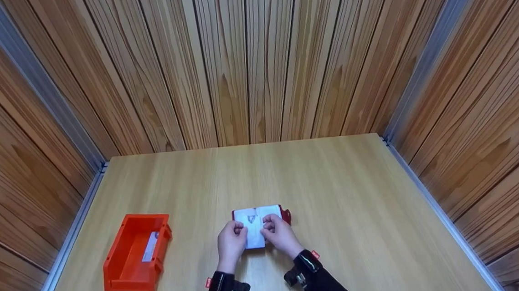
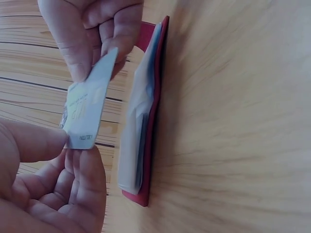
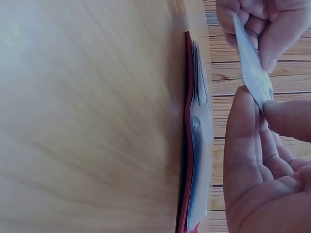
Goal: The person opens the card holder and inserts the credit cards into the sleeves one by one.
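Firstly, the fingers: with my left hand [image 1: 232, 244] I pinched a pale plastic card [image 2: 87, 114], its printed face under the thumb and the forefinger behind it. With my right hand [image 1: 283, 236] I pinched the same card from the other side, also by the thumb, and the remaining fingers of both hands were curled inward. So the card was held between my two hands, in the air and tilted. Its long axis, as far as the head view allowed me to judge, ran away from my body rather than across it; the wrist views foreshortened it too much for being sure.

Just under and a little beyond my fingertips was a red card holder [image 1: 271, 210], lying unfolded on the table [image 1: 337, 213]. Its clear sleeves [image 2: 130, 150] rose slightly from the cover, and the card was above them without touching. This relation, I think, mattered most: from the fingers the holder was downward and forward, with its longer side running left to right, so crosswise to the card. Neither hand was clearly nearer to it, but the right one was closer to the red strap [image 1: 286, 215] at its right end.

Farther out, well apart on my left, stood an orange bin [image 1: 130, 252] with a white label [image 1: 150, 246] inside.
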The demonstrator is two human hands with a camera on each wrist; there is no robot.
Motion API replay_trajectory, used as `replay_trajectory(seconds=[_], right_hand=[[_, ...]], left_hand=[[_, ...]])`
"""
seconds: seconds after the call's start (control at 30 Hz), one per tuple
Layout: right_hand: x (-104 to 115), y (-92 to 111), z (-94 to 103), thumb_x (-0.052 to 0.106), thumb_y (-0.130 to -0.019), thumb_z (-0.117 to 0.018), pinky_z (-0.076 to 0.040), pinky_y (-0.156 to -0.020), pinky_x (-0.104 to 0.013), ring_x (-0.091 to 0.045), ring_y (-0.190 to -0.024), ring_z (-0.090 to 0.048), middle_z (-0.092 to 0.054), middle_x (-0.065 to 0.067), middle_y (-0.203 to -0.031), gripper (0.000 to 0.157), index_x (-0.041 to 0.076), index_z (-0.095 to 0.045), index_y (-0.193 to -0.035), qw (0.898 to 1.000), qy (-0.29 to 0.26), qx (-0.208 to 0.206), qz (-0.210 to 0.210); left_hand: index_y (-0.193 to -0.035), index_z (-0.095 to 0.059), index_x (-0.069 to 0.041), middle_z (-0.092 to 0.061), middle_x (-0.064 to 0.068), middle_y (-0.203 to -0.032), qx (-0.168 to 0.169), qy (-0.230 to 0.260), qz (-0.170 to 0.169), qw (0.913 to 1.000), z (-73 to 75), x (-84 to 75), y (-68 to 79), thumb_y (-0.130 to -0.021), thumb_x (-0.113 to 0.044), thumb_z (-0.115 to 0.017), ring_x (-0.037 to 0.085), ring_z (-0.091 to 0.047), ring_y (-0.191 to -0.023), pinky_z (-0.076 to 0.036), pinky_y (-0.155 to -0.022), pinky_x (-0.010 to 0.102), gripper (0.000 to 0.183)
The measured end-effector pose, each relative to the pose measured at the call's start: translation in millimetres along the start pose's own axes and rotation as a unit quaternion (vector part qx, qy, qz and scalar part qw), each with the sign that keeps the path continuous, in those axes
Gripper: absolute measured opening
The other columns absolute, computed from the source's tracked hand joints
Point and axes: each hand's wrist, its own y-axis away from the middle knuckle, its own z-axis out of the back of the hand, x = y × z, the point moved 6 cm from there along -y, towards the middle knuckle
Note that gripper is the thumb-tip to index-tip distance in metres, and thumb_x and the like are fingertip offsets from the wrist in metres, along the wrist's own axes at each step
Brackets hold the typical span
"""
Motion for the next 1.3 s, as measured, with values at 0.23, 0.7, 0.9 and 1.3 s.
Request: replay_trajectory(seconds=[0.23, 0.7, 0.9, 1.3], right_hand=[[-1.8, -7.7, 10.9, -0.001, -0.091, -0.062, -0.053, -0.062, -0.029, -0.016, -0.076, -0.058, -0.061, -0.006, -0.087, 0.022, -0.004, -0.055, -0.111, 0.999, 0.021, -0.021, -0.012], [-8.0, -19.7, 28.3, 0.000, -0.090, -0.062, -0.050, -0.067, -0.031, -0.016, -0.076, -0.057, -0.062, -0.007, -0.086, 0.022, -0.004, -0.057, -0.112, 0.996, 0.048, -0.073, -0.020], [-9.1, -24.5, 33.7, 0.001, -0.089, -0.062, -0.049, -0.068, -0.032, -0.015, -0.075, -0.056, -0.060, -0.004, -0.084, 0.023, -0.003, -0.058, -0.111, 0.992, 0.079, -0.092, -0.020], [-8.2, -29.8, 38.3, -0.002, -0.086, -0.062, -0.052, -0.064, -0.032, -0.017, -0.069, -0.059, -0.061, -0.006, -0.082, 0.020, -0.006, -0.058, -0.106, 0.985, 0.121, -0.120, 0.008]], left_hand=[[-0.095, -0.067, 0.004, -0.067, 0.009, -0.082, 0.003, -0.027, 0.000, 0.9996, 0.1, 5.6, -1.8, -0.085, -0.002, -0.070, 0.026, -0.064, -0.079, -0.052, -0.074, 0.041, 0.012], [-0.094, -0.067, 0.007, -0.063, 0.007, -0.076, -0.015, -0.094, -0.007, 0.9954, 4.9, 19.3, -9.8, -0.079, -0.001, -0.075, 0.026, -0.062, -0.074, -0.050, -0.073, 0.043, 0.019], [-0.095, -0.067, 0.008, -0.062, 0.010, -0.079, -0.001, -0.109, 0.008, 0.9940, 5.2, 22.3, -11.8, -0.077, -0.002, -0.075, 0.028, -0.060, -0.078, -0.049, -0.074, 0.044, 0.022], [-0.093, -0.066, 0.004, -0.060, 0.008, -0.078, 0.013, -0.128, 0.024, 0.9915, 1.7, 25.6, -14.3, -0.073, 0.000, -0.076, 0.026, -0.059, -0.076, -0.048, -0.072, 0.043, 0.023]])
